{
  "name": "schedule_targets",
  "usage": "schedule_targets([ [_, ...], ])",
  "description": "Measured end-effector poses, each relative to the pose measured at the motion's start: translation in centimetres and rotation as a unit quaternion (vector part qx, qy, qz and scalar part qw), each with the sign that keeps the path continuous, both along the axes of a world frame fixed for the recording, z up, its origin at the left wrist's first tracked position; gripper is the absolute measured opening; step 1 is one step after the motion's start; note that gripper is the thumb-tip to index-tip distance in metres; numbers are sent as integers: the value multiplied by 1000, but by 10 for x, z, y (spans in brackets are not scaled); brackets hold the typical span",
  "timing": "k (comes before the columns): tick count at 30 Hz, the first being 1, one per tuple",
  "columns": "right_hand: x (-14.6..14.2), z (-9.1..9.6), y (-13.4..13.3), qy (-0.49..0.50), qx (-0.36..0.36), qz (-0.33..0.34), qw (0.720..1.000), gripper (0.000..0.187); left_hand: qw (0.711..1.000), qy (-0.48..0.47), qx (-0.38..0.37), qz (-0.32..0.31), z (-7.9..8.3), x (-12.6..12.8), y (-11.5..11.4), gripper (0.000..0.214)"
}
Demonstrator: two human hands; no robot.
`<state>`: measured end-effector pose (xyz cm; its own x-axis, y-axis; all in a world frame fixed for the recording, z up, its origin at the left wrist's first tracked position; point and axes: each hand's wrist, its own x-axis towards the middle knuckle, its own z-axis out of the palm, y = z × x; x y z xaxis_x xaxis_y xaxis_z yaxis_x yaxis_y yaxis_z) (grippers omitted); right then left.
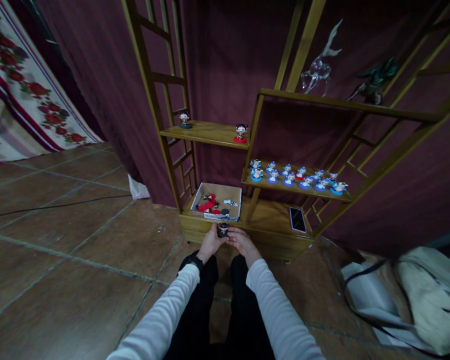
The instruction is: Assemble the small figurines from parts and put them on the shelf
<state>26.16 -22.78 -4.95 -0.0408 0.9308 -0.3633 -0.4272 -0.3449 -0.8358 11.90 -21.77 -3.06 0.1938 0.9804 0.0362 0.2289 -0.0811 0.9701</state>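
Between my two hands, just in front of the low cabinet, is a small black-based figurine [223,230] with dark hair and some red on it. My left hand [210,242] grips it from the left, and my right hand [241,241] has its fingers on the right side. Right behind it on the cabinet sits an open cardboard box [234,192] holding red and black figurine parts [209,204] and some white pieces [230,202]. Two similar figurines stand on the shelf above: one on a dark base [184,119] at the left, one on a red base [240,133] at the right.
Several blue and purple figurines [288,178] stand in rows on the right shelf [275,188]. A phone [297,220] lies on the cabinet top. A clear deer ornament [320,67] and a dark green sculpture [377,80] stand higher up. Bags [427,295] rest on the floor at right.
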Motion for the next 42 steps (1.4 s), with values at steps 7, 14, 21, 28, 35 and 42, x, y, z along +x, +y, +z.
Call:
schedule_targets([
  [7, 0, 2, -1, 1, -2, -19, 1000, 22, 969, 225, 97, -26, 6, 3, -7, 35],
  [14, 1, 3, -3, -8, 2, -6, 1000, 19, 924, 362, 126, -19, 19, 7, -23, 34],
  [21, 2, -2, -3, -7, -11, -33, 999, 27, 887, 435, 153, -34, 28, 10, -33, 39],
  [28, 4, -5, -1, -12, -10, -25, 1000, 26, 861, 454, 226, -39, 22, 8, -35, 44],
  [35, 3, -4, 0, -33, -3, -31, 999, 22, 852, 459, 246, -46, 22, 8, -36, 45],
  [42, 3, -2, -2, -31, -3, -12, 999, 30, 846, 462, 261, -51, 21, 7, -35, 44],
])
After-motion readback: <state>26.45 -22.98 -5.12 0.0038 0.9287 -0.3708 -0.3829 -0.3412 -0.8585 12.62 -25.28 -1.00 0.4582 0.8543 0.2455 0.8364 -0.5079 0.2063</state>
